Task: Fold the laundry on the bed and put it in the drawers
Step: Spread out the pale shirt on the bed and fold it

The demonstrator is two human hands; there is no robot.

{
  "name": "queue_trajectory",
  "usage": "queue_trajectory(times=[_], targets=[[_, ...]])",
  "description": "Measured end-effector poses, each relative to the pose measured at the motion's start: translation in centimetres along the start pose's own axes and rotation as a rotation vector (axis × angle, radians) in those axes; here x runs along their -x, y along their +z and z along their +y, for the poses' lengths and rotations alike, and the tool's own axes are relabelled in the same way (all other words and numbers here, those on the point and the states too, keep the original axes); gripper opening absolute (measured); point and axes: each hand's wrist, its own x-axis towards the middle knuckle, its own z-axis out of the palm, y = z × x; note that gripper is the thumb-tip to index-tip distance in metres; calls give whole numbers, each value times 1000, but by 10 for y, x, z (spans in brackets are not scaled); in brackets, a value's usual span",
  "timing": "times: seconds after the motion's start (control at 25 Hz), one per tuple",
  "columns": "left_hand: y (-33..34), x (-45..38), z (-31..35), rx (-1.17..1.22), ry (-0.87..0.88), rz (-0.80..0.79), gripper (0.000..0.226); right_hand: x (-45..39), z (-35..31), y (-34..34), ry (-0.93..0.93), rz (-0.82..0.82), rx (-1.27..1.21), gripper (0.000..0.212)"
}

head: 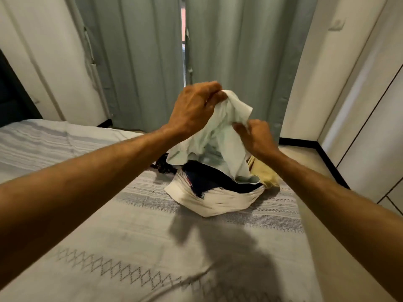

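While the rest of the laundry sits in a heap near the far edge of the bed (122,225), the person has one piece up in the air: a pale mint-and-white garment (220,136), crumpled and hanging in loose folds. The left hand (194,110) pinches its top edge, fingers curled tight round the cloth and held higher than the other hand. The right hand (254,136) grips a lower edge on the other side, thumb and fingers closed on the fabric. Held at two points like that, my guess is they are hunting for a hem or seam so the piece can be shaken flat before folding; its lower end trails down onto the pile, so it is not fully free.

Below it lies the pile (213,192): a white garment with dark navy marking wrapped round something dark, a yellow piece (265,174) poking out on the right, and a dark patterned scrap (163,167) on the left. Nothing on the striped bedspread looks folded, so the job seems barely begun.

Grey-green curtains (141,62) hang behind the bed, parted by a thin slit. White cabinet fronts (370,131) run along the right wall; whether those are the drawers meant, I cannot tell.
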Motion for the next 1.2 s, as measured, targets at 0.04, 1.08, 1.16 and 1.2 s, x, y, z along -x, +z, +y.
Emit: queue_trajectory(times=[0.04,1.08,1.16,1.2], targets=[[-21,3,17,35,8,11,26,10,-19,-17,1,19,-63,38],[54,405,35,-128,-701,-689,64,347,81,-24,235,-908,745,55],[73,391,-7,-317,-611,-541,73,319,101,40,200,-798,657,67],[80,381,-28,-401,-571,-501,80,306,108,68,197,-742,625,75]])
